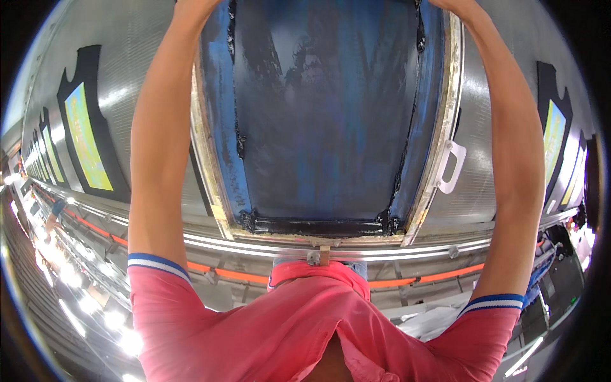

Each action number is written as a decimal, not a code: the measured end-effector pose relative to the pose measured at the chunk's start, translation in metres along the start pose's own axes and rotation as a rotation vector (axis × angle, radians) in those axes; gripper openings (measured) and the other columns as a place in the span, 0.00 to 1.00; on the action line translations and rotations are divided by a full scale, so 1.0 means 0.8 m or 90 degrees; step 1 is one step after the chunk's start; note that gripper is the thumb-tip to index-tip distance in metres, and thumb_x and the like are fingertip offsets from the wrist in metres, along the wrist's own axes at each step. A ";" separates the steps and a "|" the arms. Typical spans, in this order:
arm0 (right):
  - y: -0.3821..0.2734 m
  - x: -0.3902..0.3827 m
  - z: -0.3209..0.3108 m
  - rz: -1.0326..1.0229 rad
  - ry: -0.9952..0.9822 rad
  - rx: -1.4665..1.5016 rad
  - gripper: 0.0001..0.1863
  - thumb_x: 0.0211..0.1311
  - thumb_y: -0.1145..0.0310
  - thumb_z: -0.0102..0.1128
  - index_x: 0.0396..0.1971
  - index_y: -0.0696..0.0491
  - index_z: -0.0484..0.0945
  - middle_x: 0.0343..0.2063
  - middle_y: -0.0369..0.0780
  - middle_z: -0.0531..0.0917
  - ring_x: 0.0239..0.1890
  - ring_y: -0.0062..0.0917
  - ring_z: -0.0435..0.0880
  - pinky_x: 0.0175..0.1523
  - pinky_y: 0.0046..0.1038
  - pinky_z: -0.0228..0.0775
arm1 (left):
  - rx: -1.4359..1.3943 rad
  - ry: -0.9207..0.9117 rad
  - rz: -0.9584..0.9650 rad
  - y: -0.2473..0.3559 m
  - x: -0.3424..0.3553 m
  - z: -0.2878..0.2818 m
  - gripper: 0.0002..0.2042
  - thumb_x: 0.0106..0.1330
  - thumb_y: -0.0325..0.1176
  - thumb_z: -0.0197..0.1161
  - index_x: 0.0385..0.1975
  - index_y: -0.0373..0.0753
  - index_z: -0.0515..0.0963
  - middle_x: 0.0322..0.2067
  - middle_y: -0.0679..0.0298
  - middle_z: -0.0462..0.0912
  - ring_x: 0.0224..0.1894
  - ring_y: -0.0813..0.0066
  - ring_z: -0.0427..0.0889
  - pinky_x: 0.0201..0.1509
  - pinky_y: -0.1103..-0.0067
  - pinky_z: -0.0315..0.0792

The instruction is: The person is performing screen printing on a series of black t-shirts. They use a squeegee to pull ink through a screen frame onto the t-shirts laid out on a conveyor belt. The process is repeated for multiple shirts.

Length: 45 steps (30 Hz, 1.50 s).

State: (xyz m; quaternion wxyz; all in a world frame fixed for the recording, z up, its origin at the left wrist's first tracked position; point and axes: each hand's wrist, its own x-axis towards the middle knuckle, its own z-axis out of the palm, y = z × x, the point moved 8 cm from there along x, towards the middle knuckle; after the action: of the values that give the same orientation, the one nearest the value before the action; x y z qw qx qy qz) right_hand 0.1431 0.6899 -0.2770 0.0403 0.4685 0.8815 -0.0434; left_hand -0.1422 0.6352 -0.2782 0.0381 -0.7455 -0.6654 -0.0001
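Clearly, the long metal bench (118,63) takes up the most room, and the rectangular screen frame (450,89) lies over it, between the person's forearms, its near end beside the rail along the bench's edge. The frame looks rigid and probably weighs enough to call for two hands, best gripped by opposite side rails so it stays level. Its ink-dark, blue-patched mesh (331,140) should be the delicate part, thin and likely to give under a poke, so fingers belong off it. Black cloth panels (89,137) with yellow prints lie well apart from the frame, and look soft and limp. The left hand (191,5) and right hand (449,3) are cut off by the top edge, so I cannot tell whether either grips anything. The white handle (447,187) on the right rail offers a cleaner hold than the glossy ink ridges (318,226), which look wet and slippery.
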 end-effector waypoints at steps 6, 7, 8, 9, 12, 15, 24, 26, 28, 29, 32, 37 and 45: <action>-0.023 -0.079 0.024 -0.007 0.061 0.000 0.13 0.43 0.61 0.70 0.28 0.55 0.84 0.32 0.49 0.86 0.40 0.48 0.85 0.46 0.45 0.76 | -0.063 0.084 0.067 0.030 -0.061 -0.001 0.07 0.47 0.33 0.64 0.22 0.38 0.84 0.25 0.46 0.83 0.31 0.45 0.84 0.38 0.59 0.78; -0.040 -0.094 0.037 -0.016 0.043 0.047 0.13 0.44 0.62 0.70 0.28 0.55 0.84 0.32 0.49 0.86 0.40 0.47 0.85 0.46 0.45 0.76 | -0.073 0.035 0.040 0.029 -0.097 -0.003 0.07 0.46 0.32 0.63 0.22 0.38 0.84 0.25 0.45 0.83 0.31 0.44 0.84 0.37 0.59 0.78; -0.046 -0.120 0.039 0.007 0.025 0.063 0.13 0.44 0.62 0.70 0.27 0.55 0.84 0.32 0.49 0.86 0.40 0.47 0.85 0.46 0.45 0.76 | -0.109 0.007 0.039 0.038 -0.121 0.000 0.06 0.46 0.32 0.63 0.21 0.38 0.84 0.25 0.45 0.83 0.30 0.43 0.84 0.36 0.58 0.78; -0.064 -0.146 0.048 -0.020 0.057 0.081 0.12 0.45 0.63 0.70 0.27 0.54 0.84 0.31 0.49 0.85 0.40 0.47 0.84 0.46 0.46 0.76 | -0.091 -0.038 0.010 0.038 -0.155 0.010 0.09 0.49 0.33 0.65 0.31 0.47 0.86 0.29 0.53 0.85 0.34 0.49 0.85 0.39 0.60 0.79; -0.138 -0.245 0.082 -0.072 0.098 0.145 0.17 0.45 0.79 0.55 0.36 0.52 0.87 0.32 0.42 0.83 0.42 0.40 0.84 0.57 0.39 0.77 | -0.101 -0.070 -0.003 0.051 -0.274 0.034 0.19 0.47 0.27 0.63 0.40 0.55 0.88 0.33 0.61 0.88 0.35 0.57 0.87 0.41 0.65 0.80; -0.180 -0.331 0.091 -0.084 0.072 0.208 0.17 0.43 0.80 0.56 0.35 0.54 0.86 0.31 0.43 0.82 0.41 0.41 0.83 0.63 0.41 0.73 | -0.197 -0.035 0.019 0.079 -0.370 0.026 0.18 0.44 0.25 0.62 0.36 0.50 0.88 0.31 0.59 0.88 0.30 0.56 0.86 0.35 0.66 0.79; -0.266 -0.502 0.120 -0.040 0.052 0.261 0.16 0.43 0.79 0.59 0.36 0.55 0.84 0.31 0.42 0.79 0.43 0.37 0.82 0.69 0.43 0.65 | -0.282 -0.040 -0.015 0.134 -0.555 0.027 0.16 0.42 0.21 0.63 0.34 0.41 0.85 0.36 0.63 0.88 0.38 0.60 0.87 0.39 0.69 0.79; -0.265 -0.500 0.125 -0.037 -0.011 0.228 0.16 0.48 0.75 0.62 0.40 0.55 0.84 0.36 0.42 0.82 0.47 0.37 0.81 0.69 0.44 0.65 | -0.247 -0.071 -0.015 0.133 -0.545 0.036 0.15 0.42 0.22 0.65 0.33 0.41 0.85 0.35 0.63 0.87 0.40 0.60 0.86 0.40 0.69 0.78; -0.258 -0.494 0.123 -0.028 -0.055 0.279 0.18 0.53 0.68 0.64 0.45 0.55 0.84 0.41 0.43 0.83 0.51 0.37 0.81 0.69 0.43 0.64 | -0.123 -0.107 0.055 0.150 -0.537 0.039 0.14 0.43 0.24 0.65 0.34 0.42 0.85 0.34 0.61 0.87 0.40 0.58 0.86 0.42 0.66 0.78; -0.251 -0.491 0.118 -0.023 -0.067 0.345 0.20 0.56 0.63 0.66 0.48 0.55 0.83 0.45 0.44 0.83 0.54 0.38 0.80 0.68 0.42 0.64 | -0.139 -0.068 0.076 0.169 -0.525 0.031 0.14 0.45 0.25 0.65 0.35 0.42 0.85 0.34 0.59 0.87 0.40 0.56 0.86 0.43 0.65 0.78; -0.189 -0.456 0.110 0.076 0.027 0.525 0.29 0.60 0.48 0.66 0.53 0.55 0.82 0.52 0.47 0.82 0.58 0.39 0.79 0.67 0.40 0.65 | -0.221 -0.052 0.107 0.223 -0.493 0.030 0.13 0.50 0.26 0.64 0.36 0.43 0.86 0.34 0.56 0.87 0.40 0.53 0.86 0.45 0.62 0.78; -0.023 -0.419 0.127 0.383 0.240 0.495 0.33 0.62 0.42 0.62 0.53 0.57 0.82 0.50 0.51 0.84 0.56 0.43 0.82 0.62 0.39 0.70 | -0.192 -0.320 0.051 0.241 -0.445 0.083 0.19 0.50 0.29 0.64 0.45 0.48 0.86 0.37 0.52 0.87 0.42 0.52 0.86 0.47 0.61 0.79; 0.030 -0.371 0.161 0.464 0.224 0.458 0.39 0.59 0.43 0.64 0.64 0.54 0.72 0.53 0.55 0.81 0.58 0.50 0.77 0.63 0.43 0.67 | -0.174 -0.818 0.149 0.228 -0.397 0.156 0.15 0.38 0.24 0.70 0.29 0.26 0.84 0.38 0.40 0.85 0.45 0.47 0.86 0.44 0.61 0.78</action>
State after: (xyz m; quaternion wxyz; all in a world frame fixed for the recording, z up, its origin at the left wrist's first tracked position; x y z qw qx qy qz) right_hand 0.3325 0.4446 -0.3725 -0.2583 0.7282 0.5849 -0.2468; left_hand -0.0044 0.3065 -0.4295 -0.4611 -0.6627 -0.4646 0.3638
